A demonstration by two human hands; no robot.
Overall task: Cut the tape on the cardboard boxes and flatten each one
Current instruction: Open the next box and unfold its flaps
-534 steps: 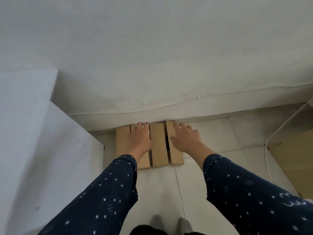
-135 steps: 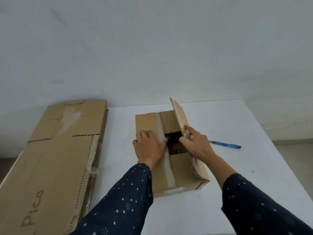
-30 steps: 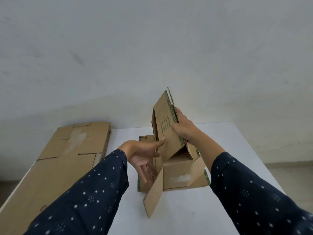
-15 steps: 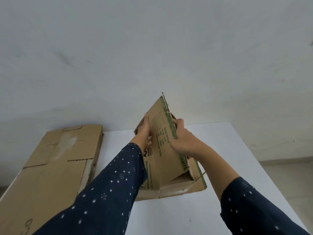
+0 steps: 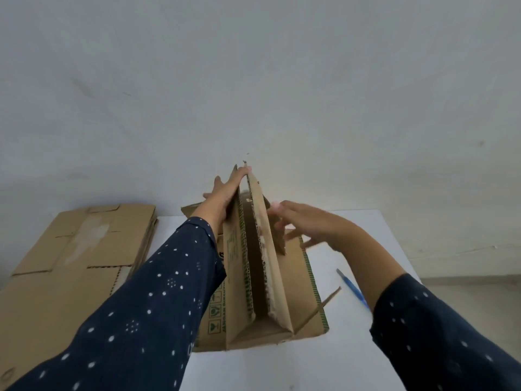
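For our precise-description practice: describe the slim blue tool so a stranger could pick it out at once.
Find the white table. Just right of the half-folded cardboard box on it lies the slim blue tool. It alone is bright blue; its neighbours are brown cardboard.

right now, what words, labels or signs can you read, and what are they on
Nothing reads clearly enough to quote.
On the cardboard box, left panel: green boxed signs and green print along the edge, too blurred to read.
On the flattened cardboard, near corner: a dark handwritten mark, cut off by the frame.
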